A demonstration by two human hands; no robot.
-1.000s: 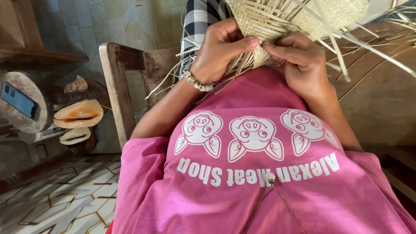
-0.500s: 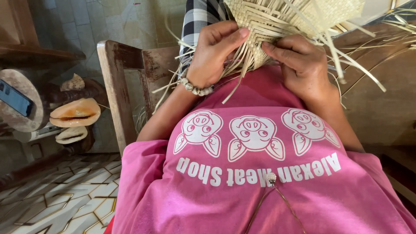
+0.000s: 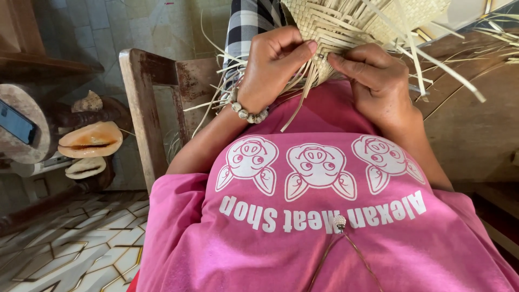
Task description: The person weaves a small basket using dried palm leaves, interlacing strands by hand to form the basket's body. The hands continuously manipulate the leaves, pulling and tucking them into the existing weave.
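Observation:
A pale woven straw piece with several loose strips hanging from its edge rests on my lap at the top of the view. My left hand, with a beaded bracelet at the wrist, pinches the woven edge with thumb and fingers. My right hand grips the same edge just to the right, fingertips almost touching the left ones. Loose straw strips fan out to the right and down over my pink shirt.
A worn wooden chair stands at my left. Large seashells lie on a low stand at the far left, beside a phone. A wooden surface lies at the right, patterned floor tiles below.
Both hands have shifted a little along the woven edge and pressed closer together; the loose strips have swung to the right.

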